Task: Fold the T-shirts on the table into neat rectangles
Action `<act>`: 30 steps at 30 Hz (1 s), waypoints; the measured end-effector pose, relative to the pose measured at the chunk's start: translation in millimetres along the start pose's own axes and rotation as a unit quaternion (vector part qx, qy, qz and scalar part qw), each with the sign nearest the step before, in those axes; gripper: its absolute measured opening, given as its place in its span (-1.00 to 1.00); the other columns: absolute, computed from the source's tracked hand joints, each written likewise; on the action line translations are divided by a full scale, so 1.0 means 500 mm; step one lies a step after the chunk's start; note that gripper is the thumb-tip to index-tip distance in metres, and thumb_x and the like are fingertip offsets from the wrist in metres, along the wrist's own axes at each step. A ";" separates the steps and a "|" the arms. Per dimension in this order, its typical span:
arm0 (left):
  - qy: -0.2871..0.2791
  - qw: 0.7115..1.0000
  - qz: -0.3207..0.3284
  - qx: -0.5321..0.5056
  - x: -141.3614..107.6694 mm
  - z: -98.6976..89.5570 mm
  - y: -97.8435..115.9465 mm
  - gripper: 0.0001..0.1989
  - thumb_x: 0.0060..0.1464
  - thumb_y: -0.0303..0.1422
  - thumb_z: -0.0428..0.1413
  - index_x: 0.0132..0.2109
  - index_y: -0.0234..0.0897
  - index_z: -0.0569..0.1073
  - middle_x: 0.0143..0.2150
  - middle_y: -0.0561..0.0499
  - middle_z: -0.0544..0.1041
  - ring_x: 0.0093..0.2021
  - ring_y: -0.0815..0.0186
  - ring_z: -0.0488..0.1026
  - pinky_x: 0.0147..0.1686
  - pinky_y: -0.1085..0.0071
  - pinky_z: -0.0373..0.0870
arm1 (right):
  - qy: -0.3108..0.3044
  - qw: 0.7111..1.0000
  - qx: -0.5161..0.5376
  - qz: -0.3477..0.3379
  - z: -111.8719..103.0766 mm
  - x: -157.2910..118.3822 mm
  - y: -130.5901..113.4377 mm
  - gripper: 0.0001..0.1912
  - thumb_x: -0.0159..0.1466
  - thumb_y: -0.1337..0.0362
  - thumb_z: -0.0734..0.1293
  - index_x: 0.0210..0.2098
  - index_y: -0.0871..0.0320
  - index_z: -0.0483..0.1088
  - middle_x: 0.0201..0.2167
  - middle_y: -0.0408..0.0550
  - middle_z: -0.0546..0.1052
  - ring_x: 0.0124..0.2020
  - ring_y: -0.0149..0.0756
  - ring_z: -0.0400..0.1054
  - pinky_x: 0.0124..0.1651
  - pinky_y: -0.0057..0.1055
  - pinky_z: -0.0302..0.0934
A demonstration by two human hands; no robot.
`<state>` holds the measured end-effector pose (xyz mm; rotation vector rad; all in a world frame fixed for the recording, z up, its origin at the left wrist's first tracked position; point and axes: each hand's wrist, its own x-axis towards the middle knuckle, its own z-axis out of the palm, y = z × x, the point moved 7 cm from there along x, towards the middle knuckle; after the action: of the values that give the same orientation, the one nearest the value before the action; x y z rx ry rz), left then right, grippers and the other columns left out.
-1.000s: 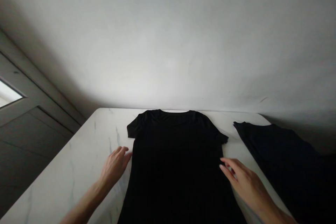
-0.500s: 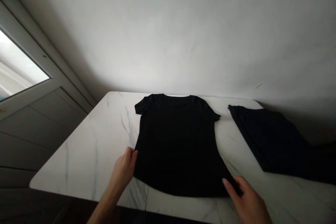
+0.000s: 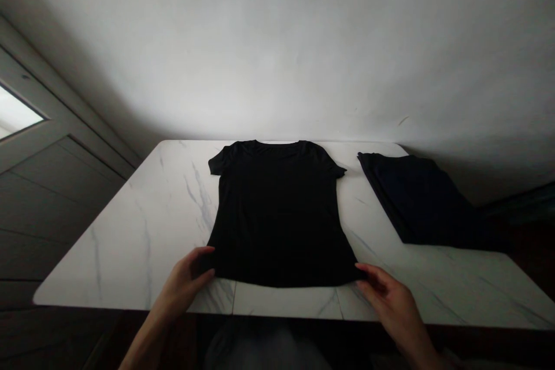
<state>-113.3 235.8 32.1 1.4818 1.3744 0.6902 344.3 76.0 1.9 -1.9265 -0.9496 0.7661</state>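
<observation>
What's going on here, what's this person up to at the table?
A person has both hands at the bottom of a black T-shirt spread out on a marble-patterned table. The left hand is at one lower corner and the right hand at the other; how firmly the fingers grip is hard to tell. The neckline faces the wall, and both short sleeves lie outward. To the right, some dark cloth lies apart from the shirt.
</observation>
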 end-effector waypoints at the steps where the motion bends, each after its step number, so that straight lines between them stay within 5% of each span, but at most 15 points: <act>1: 0.011 1.000 0.002 0.007 0.001 -0.002 0.002 -0.56 -0.09 -0.22 0.26 -0.03 -0.26 0.53 -0.16 -0.10 0.64 -0.12 0.08 0.59 -0.05 0.16 0.53 | 0.003 1.000 0.000 -0.001 0.001 -0.001 -0.004 -0.51 0.06 -0.02 0.42 -0.12 0.15 0.57 -0.29 0.01 0.65 -0.24 -0.10 0.55 -0.15 -0.30 0.47; 18: 0.082 0.997 0.007 -0.014 0.000 -0.017 -0.002 -0.61 -0.18 -0.27 0.17 -0.13 -0.26 0.58 -0.19 -0.09 0.68 -0.12 0.07 0.62 -0.05 0.16 0.53 | 0.051 0.996 -0.057 -0.035 -0.001 -0.019 -0.022 -0.51 0.03 -0.04 0.42 -0.16 0.15 0.57 -0.40 -0.02 0.64 -0.38 -0.14 0.55 -0.29 -0.33 0.47; 25: 0.151 0.988 -0.033 -0.016 0.001 -0.030 -0.026 -0.58 -0.13 -0.15 0.14 -0.15 -0.28 0.59 -0.31 -0.04 0.66 -0.31 0.14 0.58 -0.32 0.32 0.51 | 0.079 0.994 -0.059 -0.048 0.000 -0.020 -0.046 -0.52 0.16 -0.15 0.31 -0.22 0.12 0.56 -0.33 0.05 0.65 -0.31 -0.11 0.57 -0.24 -0.31 0.47; 30: 0.174 0.984 -0.046 -0.021 0.000 -0.032 -0.034 -0.55 -0.06 -0.01 0.15 -0.21 -0.31 0.58 -0.37 -0.03 0.63 -0.37 0.18 0.52 -0.41 0.38 0.44 | 0.085 0.993 -0.074 -0.033 0.007 -0.020 -0.047 -0.49 0.06 -0.16 0.41 -0.23 0.13 0.55 -0.35 0.03 0.64 -0.35 -0.12 0.55 -0.29 -0.30 0.46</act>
<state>-134.6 238.5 22.8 1.2952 1.6684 0.9448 328.7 77.8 22.2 -2.0410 -0.9821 0.4972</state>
